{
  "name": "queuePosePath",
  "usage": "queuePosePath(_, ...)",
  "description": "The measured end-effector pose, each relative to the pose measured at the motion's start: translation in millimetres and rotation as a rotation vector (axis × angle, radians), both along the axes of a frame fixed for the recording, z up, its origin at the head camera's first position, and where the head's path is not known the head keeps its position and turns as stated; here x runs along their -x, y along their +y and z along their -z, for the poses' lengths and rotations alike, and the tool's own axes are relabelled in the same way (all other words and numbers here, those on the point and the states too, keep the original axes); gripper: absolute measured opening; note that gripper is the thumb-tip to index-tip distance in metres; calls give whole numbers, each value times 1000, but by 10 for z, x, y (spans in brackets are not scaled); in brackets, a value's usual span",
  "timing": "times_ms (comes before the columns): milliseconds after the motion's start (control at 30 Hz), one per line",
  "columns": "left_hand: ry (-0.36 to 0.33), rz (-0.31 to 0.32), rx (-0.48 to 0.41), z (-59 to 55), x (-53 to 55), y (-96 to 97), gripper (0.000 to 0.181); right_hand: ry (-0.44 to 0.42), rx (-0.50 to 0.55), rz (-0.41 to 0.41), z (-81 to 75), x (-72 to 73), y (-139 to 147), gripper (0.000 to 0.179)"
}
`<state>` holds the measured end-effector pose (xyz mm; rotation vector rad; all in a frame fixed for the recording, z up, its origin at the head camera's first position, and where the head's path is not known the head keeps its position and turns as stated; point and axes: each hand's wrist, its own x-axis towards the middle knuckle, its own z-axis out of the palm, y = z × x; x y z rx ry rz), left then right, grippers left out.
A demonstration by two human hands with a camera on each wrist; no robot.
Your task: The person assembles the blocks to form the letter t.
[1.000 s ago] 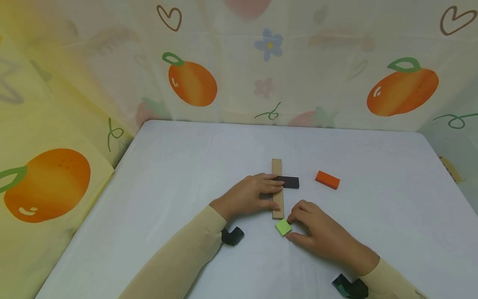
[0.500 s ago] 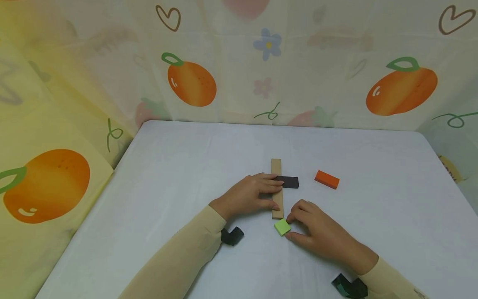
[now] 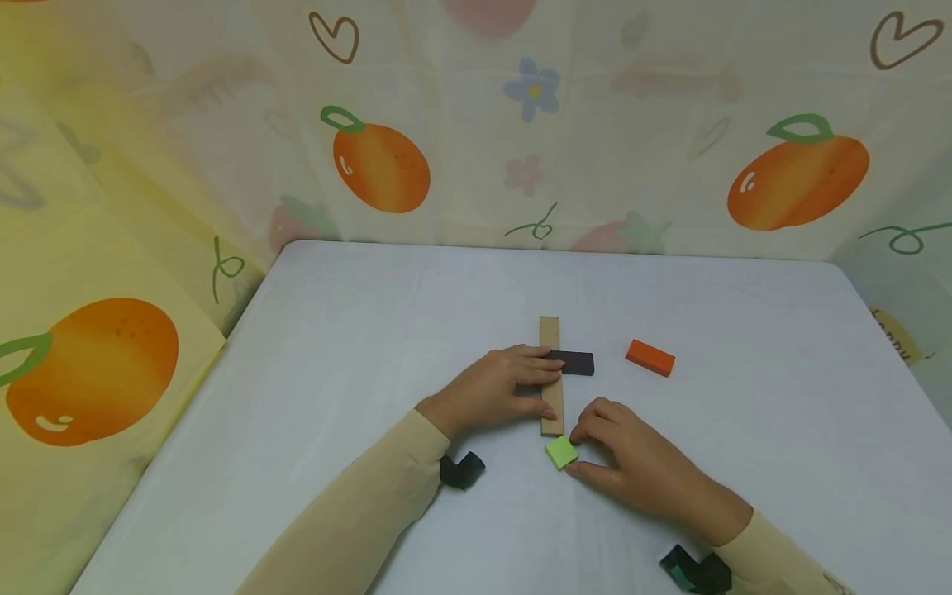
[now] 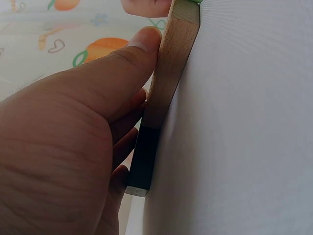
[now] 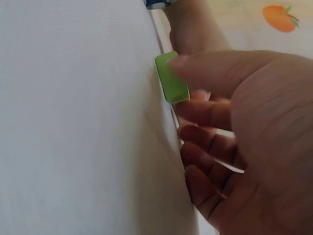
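Observation:
A pale wooden strip (image 3: 550, 397) lies on the white table, pointing away from me. Across its middle is a black block (image 3: 577, 363), jutting out to the right and, in the left wrist view, on the hand's side too. My left hand (image 3: 506, 387) rests over both, fingers extended across the black block (image 4: 142, 159) and thumb on the strip's near part (image 4: 171, 68). At the strip's near end sits a light green block (image 3: 561, 452), turned at an angle. My right hand (image 3: 632, 454) pinches this green block (image 5: 172, 81) between thumb and index finger, other fingers loosely bent.
An orange block (image 3: 650, 358) lies by itself to the right of the black block. Dark wrist mounts show at the left sleeve (image 3: 462, 470) and the right sleeve (image 3: 699, 570). A fruit-patterned curtain (image 3: 476, 124) hangs behind the table.

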<state>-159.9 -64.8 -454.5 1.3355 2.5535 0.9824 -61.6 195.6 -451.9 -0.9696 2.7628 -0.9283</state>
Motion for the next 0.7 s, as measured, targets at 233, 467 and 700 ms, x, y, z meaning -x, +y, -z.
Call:
queuePosePath(233,-15,4,-7,-7,-1,-5,59,28,131,-19,19,63,91,28)
queuePosePath(467,-15,4,-1,-12,-4,2,60,-16,278,1,2,127,192,41)
queuePosePath(700,-18,-3,3,-19,-5,2,60,-82,420,13,-10,194,267,47)
